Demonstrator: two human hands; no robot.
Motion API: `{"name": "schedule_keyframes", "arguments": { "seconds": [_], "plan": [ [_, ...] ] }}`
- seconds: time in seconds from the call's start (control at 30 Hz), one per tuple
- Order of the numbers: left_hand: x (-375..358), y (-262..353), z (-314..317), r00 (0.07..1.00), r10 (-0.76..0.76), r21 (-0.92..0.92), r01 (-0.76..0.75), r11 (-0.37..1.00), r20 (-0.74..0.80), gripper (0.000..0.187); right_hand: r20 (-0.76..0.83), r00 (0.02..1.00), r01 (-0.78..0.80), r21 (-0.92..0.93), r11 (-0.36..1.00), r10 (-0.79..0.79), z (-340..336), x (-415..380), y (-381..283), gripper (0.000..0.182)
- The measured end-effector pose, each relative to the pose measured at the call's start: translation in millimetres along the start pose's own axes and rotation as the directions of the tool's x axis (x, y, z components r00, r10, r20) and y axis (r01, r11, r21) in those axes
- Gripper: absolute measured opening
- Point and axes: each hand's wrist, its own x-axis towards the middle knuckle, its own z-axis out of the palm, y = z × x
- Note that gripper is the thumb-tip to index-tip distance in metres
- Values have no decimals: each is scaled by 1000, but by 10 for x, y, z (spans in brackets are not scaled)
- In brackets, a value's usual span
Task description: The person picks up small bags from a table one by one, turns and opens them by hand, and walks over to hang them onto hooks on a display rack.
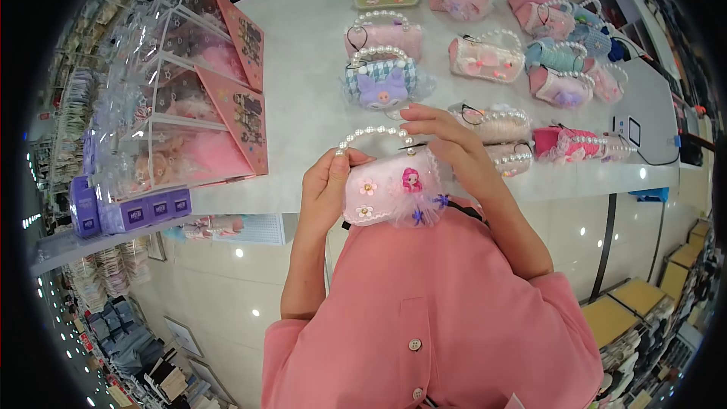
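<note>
A small pink handbag is held upright at the table's front edge, close to my body. It has a white pearl handle, flower pieces, a pink-haired doll charm and a tulle bow with blue-purple bits on its front. My left hand grips its left end, thumb at the foot of the handle. Over the right end, my right hand hovers with its fingers stretched toward the handle; its thumb is hidden. Just beyond the handle lies a blue checked bag with a purple character face.
More pearl-handled bags, including a cream one and a hot-pink one, lie across the white table. Clear gift boxes are stacked at the left, with purple boxes below. A small white device with a cable lies at right.
</note>
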Motion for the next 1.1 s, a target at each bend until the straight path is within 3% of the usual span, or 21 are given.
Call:
{"name": "schedule_keyframes", "arguments": {
  "seconds": [0.13,0.23,0.33,0.57,0.67,1.1],
  "plan": [
    [5,-32,-22,1000,18,6,-18,1000,21,39,15,1000,-2,-340,940,8,121,-47,-144,28],
    [3,2,-12,999,25,78,-26,997,21,40,60,982,-147,-352,924,179,122,-22,-259,27],
    [-10,131,-10,999,17,208,-26,978,45,42,-38,999,19,-353,935,-34,204,-72,-143,24],
    [6,241,10,994,41,573,-90,815,98,45,-9,1000,-8,-364,931,5,215,-109,-175,21],
    [20,270,21,988,89,638,-150,755,127,45,-10,1000,-21,-368,929,18,227,-136,-146,21],
    [4,224,4,982,102,666,-185,723,161,42,13,1000,14,-422,907,-10,262,-183,-176,20]
  ]
}}
